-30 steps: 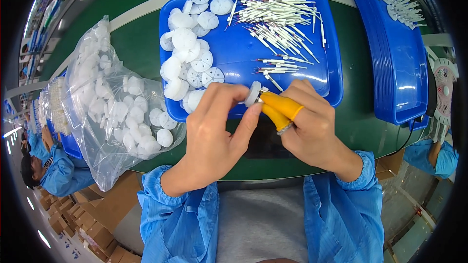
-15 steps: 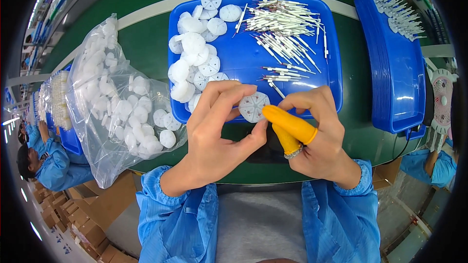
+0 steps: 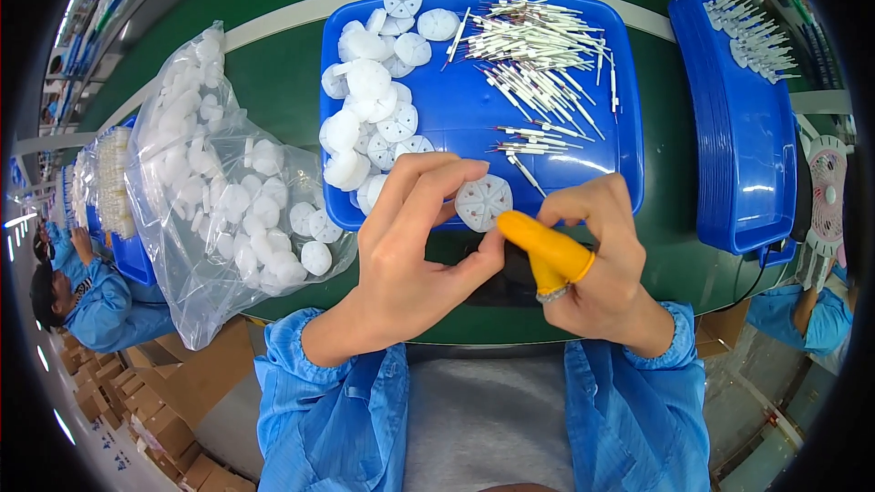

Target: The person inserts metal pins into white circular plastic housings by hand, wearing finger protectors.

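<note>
My left hand (image 3: 410, 241) is closed on a round white plastic disc (image 3: 482, 201), gripping it at the edge between fingers and thumb. Its face, with small holes and radial lines, is turned up toward me. At the disc's lower right edge are the thumb and forefinger of my right hand (image 3: 583, 260), both in yellow finger covers and pinched together. Whatever lies between those fingertips is hidden. Beyond my hands, a blue tray (image 3: 456, 118) holds a heap of similar discs (image 3: 369, 82) on the left and thin white sticks with dark reddish ends (image 3: 538, 36) on the right.
A clear plastic bag of white discs (image 3: 246, 210) lies left of the tray. On the right, stacked blue trays (image 3: 743, 146) carry upright white pieces (image 3: 752, 41), beside a small fan (image 3: 827, 187). A co-worker in blue (image 3: 114, 305) is at far left. Cardboard boxes (image 3: 173, 428) stand below.
My right thumb and forefinger have closed more tightly together at the disc's edge. The disc has shifted slightly right in the picture, and so has the tray.
</note>
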{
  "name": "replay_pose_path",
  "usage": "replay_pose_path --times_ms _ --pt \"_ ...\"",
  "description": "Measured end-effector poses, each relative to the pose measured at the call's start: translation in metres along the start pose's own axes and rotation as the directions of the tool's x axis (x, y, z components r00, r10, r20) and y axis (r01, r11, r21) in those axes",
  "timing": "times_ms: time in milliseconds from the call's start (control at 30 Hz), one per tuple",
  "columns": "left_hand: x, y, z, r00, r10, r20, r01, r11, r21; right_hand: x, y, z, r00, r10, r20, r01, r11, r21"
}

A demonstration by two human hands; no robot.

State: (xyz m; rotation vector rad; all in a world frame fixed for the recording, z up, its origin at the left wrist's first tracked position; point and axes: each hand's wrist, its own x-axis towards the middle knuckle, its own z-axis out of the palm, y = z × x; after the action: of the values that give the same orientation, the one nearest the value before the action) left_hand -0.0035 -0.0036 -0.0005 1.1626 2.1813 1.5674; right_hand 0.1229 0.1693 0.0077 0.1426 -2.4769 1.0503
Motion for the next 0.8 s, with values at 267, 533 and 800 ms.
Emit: replay_pose_path --times_ms 267,533,800 --pt "0.0004 -0.0002 -0.0015 0.996 0.078 0.046 -0.08 0.996 0.035 0.0021 0.0054 0.0021 0.996 0.021 -0.084 -0.024 0.999 -0.033" --pt "0.0015 -0.001 -0.0006 0.995 0.078 0.061 -0.082 0.995 0.052 0.0015 0.0034 0.0007 0.996 0.062 -0.069 -0.066 0.996 -0.056" --pt "0.0017 0.0021 0.0012 0.996 0.081 0.042 -0.083 0.995 0.058 0.0009 0.0025 -0.0045 1.0 0.016 -0.025 -0.017 0.999 -0.045"
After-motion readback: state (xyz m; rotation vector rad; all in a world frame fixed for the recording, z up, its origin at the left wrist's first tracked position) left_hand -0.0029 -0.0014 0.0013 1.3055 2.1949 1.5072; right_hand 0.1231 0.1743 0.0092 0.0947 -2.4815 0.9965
